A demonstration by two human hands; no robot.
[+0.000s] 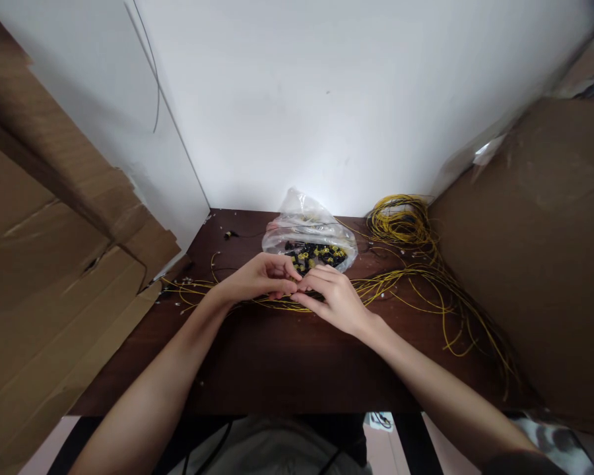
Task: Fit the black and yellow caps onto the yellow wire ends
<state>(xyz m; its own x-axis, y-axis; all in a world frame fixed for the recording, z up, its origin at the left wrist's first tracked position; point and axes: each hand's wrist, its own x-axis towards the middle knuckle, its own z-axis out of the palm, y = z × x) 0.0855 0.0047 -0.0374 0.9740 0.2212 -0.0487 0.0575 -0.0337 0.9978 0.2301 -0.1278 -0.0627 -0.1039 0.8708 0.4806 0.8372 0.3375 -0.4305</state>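
My left hand and my right hand meet fingertip to fingertip over the dark wooden table. Both are closed in a pinch on something small between them, too small to name. Thin yellow wires run across the table under and beside the hands. Just behind the fingers lies a clear plastic bag holding several small black and yellow parts.
A coil of yellow wire lies at the back right, with strands trailing off the right edge. Large cardboard sheets stand on the left and right. A white wall closes the back.
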